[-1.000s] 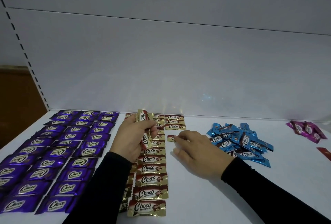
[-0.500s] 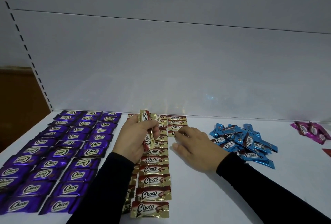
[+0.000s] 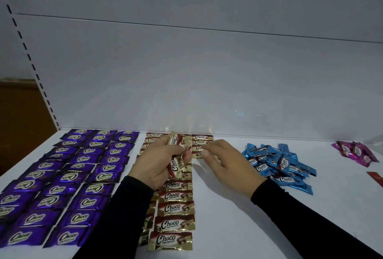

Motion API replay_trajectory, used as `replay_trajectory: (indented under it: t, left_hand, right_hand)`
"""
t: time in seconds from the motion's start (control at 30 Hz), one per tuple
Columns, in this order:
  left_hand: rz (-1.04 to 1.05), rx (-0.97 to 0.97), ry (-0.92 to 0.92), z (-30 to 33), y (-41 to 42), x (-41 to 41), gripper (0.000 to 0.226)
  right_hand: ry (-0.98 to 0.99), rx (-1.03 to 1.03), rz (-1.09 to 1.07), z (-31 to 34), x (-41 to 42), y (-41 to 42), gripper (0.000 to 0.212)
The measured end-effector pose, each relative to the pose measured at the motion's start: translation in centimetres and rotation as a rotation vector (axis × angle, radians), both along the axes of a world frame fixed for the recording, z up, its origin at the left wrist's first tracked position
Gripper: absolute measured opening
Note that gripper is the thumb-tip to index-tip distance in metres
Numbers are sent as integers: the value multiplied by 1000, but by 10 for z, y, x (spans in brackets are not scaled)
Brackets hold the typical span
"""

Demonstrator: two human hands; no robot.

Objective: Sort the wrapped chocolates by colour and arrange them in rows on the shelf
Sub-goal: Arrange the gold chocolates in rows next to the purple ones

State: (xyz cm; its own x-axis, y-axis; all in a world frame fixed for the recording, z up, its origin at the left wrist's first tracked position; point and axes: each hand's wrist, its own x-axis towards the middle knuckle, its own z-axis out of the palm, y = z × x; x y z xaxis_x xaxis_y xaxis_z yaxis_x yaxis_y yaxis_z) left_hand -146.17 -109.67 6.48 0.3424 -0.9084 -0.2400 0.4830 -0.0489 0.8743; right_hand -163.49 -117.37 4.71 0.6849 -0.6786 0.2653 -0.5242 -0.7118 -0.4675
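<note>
Seen from the head camera, looking down on a white shelf point(image 3: 238, 207): since a second ago a single gold-wrapped chocolate point(image 3: 198, 153) has been slid by the right hand point(image 3: 226, 167) from a spot slightly apart into the short far column of gold chocolates point(image 3: 202, 142), where it is now lined up as the nearest piece. The fingertips of the right hand are seen resting at that wrapper's right end, fingers lightly bent; whether it is pinched or only touched cannot be told. A small bunch of gold chocolates point(image 3: 176, 155) is gripped upright in the left hand point(image 3: 159, 163), fingers curled round it, as it was before. From this it is judged that a third gold column is being built piece by piece from the handful. Gold rows point(image 3: 176, 209) are laid from near to far in the middle; purple rows point(image 3: 68, 176) are laid out on the left. A loose blue heap point(image 3: 277, 165) lies to the right, unsorted, and a few pink pieces point(image 3: 354, 152) lie at the far right. The wrappers are shiny, crinkled foil, flat and rectangular with serrated ends. The shelf is smooth and matt.
</note>
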Motion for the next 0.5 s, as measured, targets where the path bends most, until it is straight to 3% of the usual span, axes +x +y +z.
replay_trajectory:
  t: [0.2,0.5]
  left_hand:
    - [-150,-28,-108,10,12,-21,23]
    - [-75,-46,-156,10,40,-33,25]
  right_hand:
    - [-482,500,-114,18,2,17,28]
    - [-783,884,-138,32,-11,39,10]
